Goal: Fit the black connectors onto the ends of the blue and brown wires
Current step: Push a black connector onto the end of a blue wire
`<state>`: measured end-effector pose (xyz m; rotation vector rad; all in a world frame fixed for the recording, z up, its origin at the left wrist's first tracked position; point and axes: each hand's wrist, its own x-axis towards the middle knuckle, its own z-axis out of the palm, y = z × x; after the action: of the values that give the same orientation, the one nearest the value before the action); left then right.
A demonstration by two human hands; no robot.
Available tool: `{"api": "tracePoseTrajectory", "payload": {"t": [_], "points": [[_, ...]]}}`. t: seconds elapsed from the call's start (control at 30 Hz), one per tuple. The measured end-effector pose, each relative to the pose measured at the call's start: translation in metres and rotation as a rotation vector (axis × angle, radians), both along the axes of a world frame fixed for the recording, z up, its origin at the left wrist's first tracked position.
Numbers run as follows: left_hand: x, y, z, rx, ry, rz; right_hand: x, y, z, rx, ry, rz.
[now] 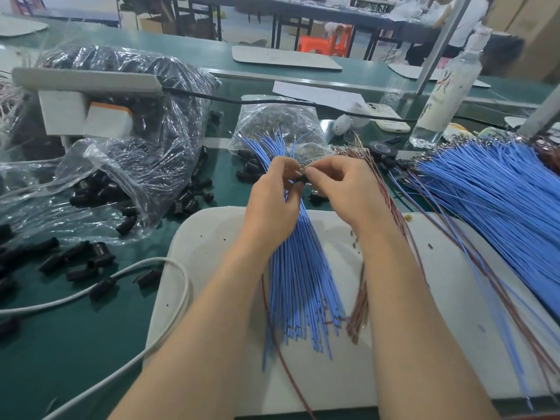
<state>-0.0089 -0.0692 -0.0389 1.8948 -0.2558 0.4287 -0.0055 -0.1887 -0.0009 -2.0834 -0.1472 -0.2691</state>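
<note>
Blue wires point(298, 268) cross the far edge of the white mat point(206, 253), gripped by the left hand point(272, 201). The right hand point(342, 189) pinches a black connector point(301, 178), mostly hidden by the fingers.

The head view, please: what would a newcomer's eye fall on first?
First, a bundle of bright blue wires gripped in the left hand at centre over the white mat, and a far larger blue fan spread on the right. Then the right hand pinching a small black connector beside the left one, with loose connectors spilling from plastic bags on the left.
</note>
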Motion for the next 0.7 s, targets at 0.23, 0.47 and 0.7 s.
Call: {"api": "tracePoseTrajectory", "payload": {"t": [0.23, 0.47, 0.7], "points": [[0.000, 0.004, 0.004, 0.121, 0.028, -0.079, -0.001, -0.009, -0.010, -0.011, -0.034, -0.067], [0.002, 0.008, 0.001, 0.114, 0.076, 0.104, 0.010, -0.026, -0.018, -0.029, -0.115, -0.484], [0.001, 0.009, 0.003, -0.062, 0.054, 0.174, 0.010, -0.027, -0.029, -0.233, 0.050, -0.414]]}}
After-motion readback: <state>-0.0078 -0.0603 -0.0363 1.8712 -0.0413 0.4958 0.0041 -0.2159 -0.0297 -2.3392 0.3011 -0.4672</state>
